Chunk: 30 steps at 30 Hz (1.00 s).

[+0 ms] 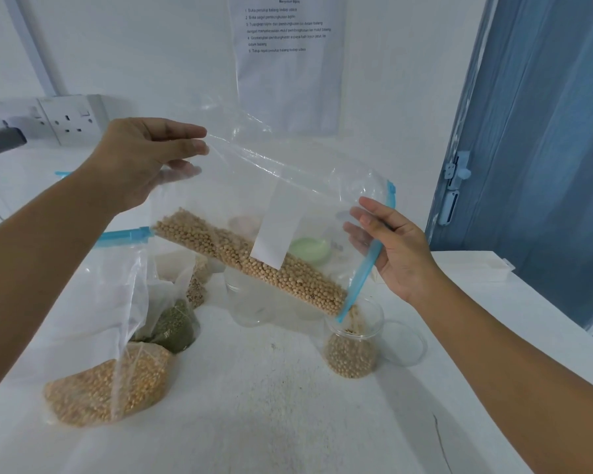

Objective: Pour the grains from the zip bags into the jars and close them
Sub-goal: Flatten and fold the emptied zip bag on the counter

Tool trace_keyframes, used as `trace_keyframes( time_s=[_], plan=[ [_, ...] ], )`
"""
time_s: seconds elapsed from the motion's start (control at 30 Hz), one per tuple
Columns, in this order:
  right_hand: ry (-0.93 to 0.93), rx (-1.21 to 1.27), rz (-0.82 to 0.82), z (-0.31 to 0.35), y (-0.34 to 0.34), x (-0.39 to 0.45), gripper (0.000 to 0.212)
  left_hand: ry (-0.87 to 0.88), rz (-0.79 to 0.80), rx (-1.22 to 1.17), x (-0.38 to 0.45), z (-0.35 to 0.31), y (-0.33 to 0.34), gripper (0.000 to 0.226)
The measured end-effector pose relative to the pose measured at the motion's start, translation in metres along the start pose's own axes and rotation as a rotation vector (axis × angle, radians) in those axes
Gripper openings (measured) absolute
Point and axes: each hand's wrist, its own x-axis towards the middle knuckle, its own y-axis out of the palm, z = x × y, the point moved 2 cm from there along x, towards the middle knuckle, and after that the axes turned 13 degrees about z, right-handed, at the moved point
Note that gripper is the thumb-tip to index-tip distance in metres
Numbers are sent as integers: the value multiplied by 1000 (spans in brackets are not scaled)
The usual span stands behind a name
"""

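A clear zip bag (288,206) of pale soybeans (254,265) hangs tilted over the table, its blue zip edge pointing down to the right. My left hand (141,159) pinches the bag's raised bottom corner. My right hand (397,248) holds the blue zip edge near the mouth. Beans drop from the low corner into a small glass jar (353,340), which is partly filled. A clear lid (404,342) lies right of that jar. An empty glass jar (250,302) stands behind the bag.
A bag of yellow corn (107,388) lies at the left front, with bags of green beans (175,326) and brownish grain (197,289) behind it. A pale green lid (310,251) shows through the held bag. Wall sockets (69,119) sit at back left; a blue door (541,148) at right.
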Motion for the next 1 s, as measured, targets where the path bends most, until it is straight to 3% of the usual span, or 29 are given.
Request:
trace_keyframes(
  time_s=[0.43,1.0],
  plan=[
    [1,-10,-4,-2,1,0,36,5,-11,-10,-2,2,-2,45],
    [-9,-13,-2,-2,3,3,38,7,-24,-24,-4,0,-3,35]
  ],
)
